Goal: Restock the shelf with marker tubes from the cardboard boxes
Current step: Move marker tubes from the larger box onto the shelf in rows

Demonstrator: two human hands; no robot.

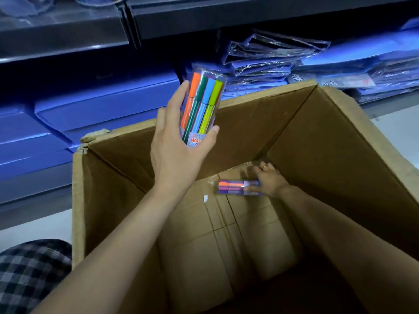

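Marker tubes are the only stock left in this carton, and just two show. Starting at the far left, a knee in dark checked cloth (31, 275) sits low in the corner, with flat blue boxes (95, 109) stacked on the lower shelf (34, 191) behind it. Next comes the left hand (179, 141), raised above the near left part of the cardboard box (340, 141); its grip is wrapped round the lower end of a clear marker tube (201, 105), thumb on the left side and fingertips curling in from the right. That tube stands nearly upright, tilted a little to the right, and orange, green, light blue and lime pens can be seen through its wall, with a printed label partly hidden by the palm. Below and to the right, on the bare cardboard floor of the box, a second marker tube (238, 188) lies on its side, its coloured caps pointing left. The right hand (268, 181), a ring on one finger, reaches deep into the box and rests at the right end of this lying tube; motion blur makes it impossible to tell whether that grip is closed round the tube or only touching it. Farther right, above the box's back wall, plastic-wrapped blue packs (283, 57) are piled on the shelf.
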